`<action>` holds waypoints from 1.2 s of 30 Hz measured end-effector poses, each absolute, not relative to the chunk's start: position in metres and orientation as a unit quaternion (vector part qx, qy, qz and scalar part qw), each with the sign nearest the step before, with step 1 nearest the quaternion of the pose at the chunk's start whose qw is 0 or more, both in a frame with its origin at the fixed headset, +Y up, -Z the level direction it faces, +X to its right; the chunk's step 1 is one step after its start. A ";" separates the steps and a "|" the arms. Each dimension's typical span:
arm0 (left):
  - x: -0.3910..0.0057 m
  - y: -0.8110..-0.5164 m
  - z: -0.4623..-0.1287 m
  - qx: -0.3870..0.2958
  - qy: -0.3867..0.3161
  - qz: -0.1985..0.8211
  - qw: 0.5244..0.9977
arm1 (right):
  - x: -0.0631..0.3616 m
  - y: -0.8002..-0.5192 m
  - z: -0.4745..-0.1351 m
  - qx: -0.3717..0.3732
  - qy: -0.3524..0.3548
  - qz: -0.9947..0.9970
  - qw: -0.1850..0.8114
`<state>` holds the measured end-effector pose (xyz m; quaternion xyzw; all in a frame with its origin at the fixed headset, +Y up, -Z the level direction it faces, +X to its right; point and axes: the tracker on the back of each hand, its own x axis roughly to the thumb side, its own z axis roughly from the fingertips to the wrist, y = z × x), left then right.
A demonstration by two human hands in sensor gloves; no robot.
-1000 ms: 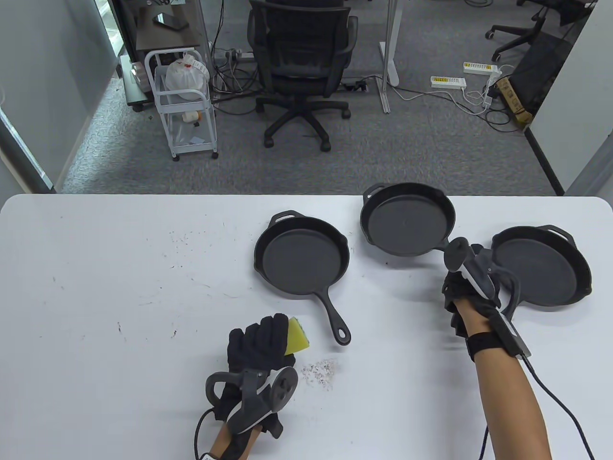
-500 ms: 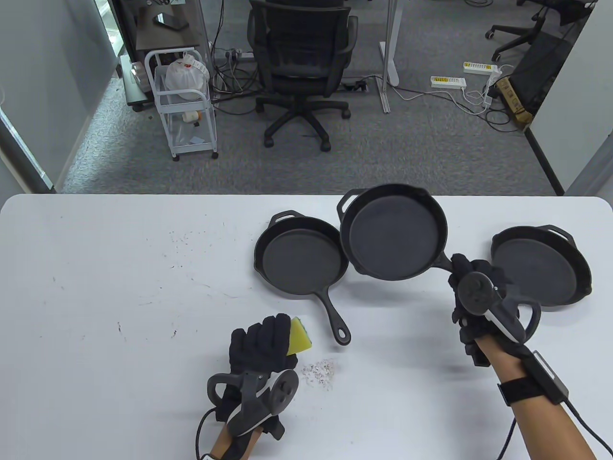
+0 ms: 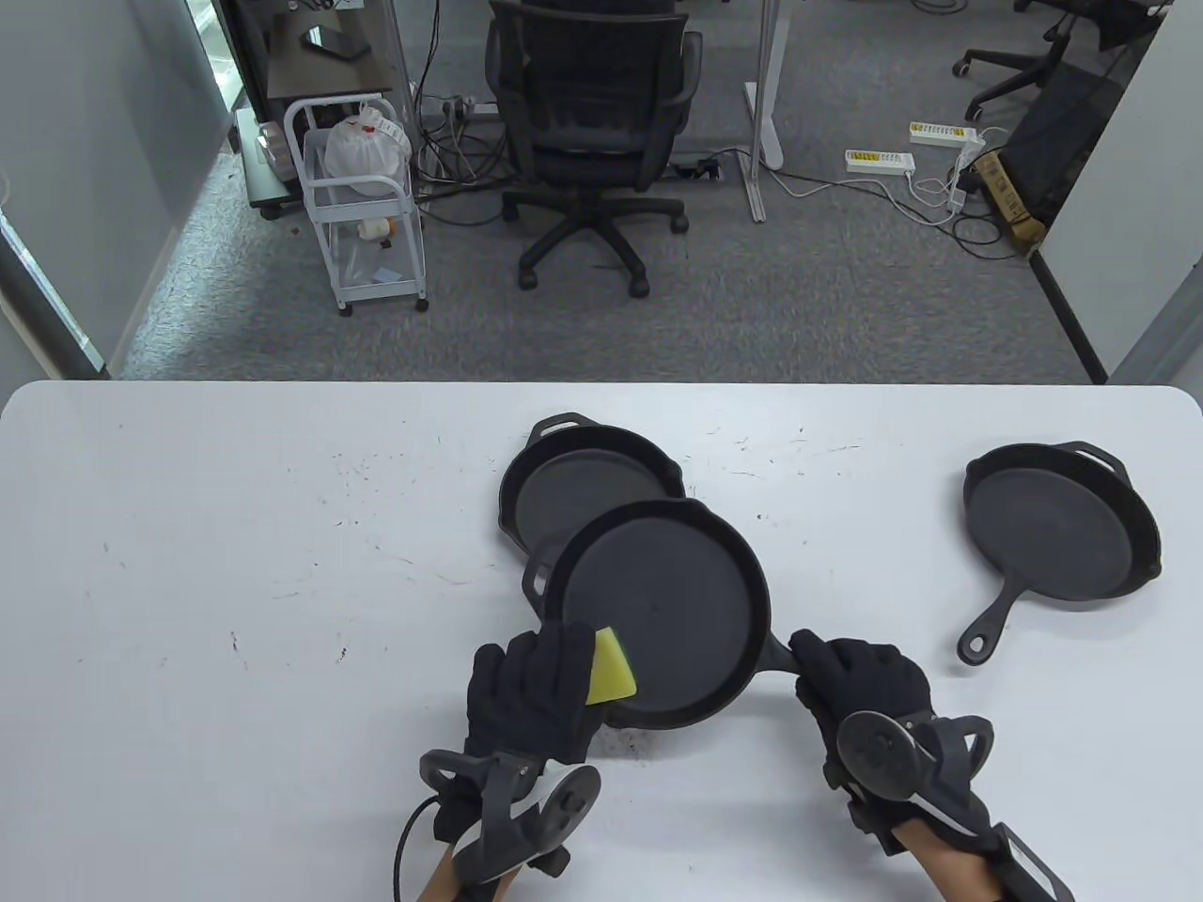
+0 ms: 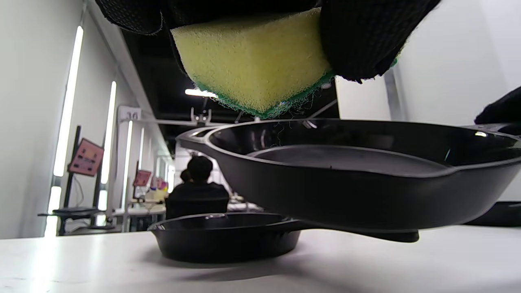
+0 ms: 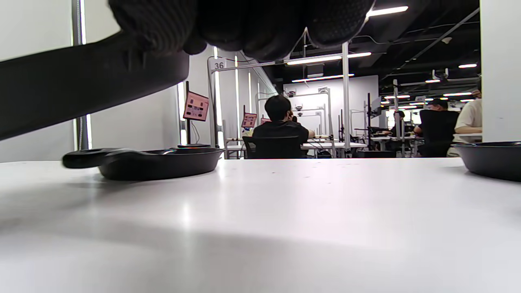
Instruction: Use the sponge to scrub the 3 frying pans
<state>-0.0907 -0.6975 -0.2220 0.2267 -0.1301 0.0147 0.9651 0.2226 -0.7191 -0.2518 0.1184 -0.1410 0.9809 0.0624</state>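
Progress: early, imo. No scrub stroke on the held pan yet, and I can't tell if any of the 3 got cleaned.

L hand (image 3: 536, 691) grips the sponge (image 3: 611, 667), green scour side down, hovering just over the near rim of the held pan (image 3: 663, 611), not touching per the left wrist view.

R hand (image 3: 860, 681) is wrapped round that pan's handle, keeping it off the table (image 3: 188, 564).

2nd pan (image 3: 583, 474) sits beyond, partly under the lifted one. 3rd pan (image 3: 1057, 536) rests farther out, to the R of the R hand, untouched.

Vs 0.5 s ago: the lifted pan came from far-centre to right in front of the L hand; R hand pulled in close; sponge went from table level to above the rim.
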 end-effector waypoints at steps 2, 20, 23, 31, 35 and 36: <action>-0.089 -0.699 -0.223 0.221 -0.134 0.013 0.966 | 0.218 -0.718 -0.249 0.125 -0.134 0.981 0.061; -0.033 -0.706 -0.215 0.232 -0.223 -0.128 0.938 | 0.186 -0.708 -0.208 0.209 -0.231 0.950 0.023; -0.041 -0.700 -0.223 0.245 -0.163 -0.138 0.946 | 0.182 -0.708 -0.203 0.232 -0.270 0.934 0.008; -0.080 -0.700 -0.241 0.224 -0.047 -0.154 0.961 | 0.189 -0.703 -0.204 0.208 -0.292 0.933 -0.014; -0.077 -0.704 -0.239 0.191 -0.085 -0.143 0.967 | 0.205 -0.698 -0.209 0.166 -0.289 0.943 0.015; -0.074 -0.705 -0.238 0.178 -0.099 -0.134 0.970 | 0.206 -0.698 -0.209 0.161 -0.291 0.943 0.017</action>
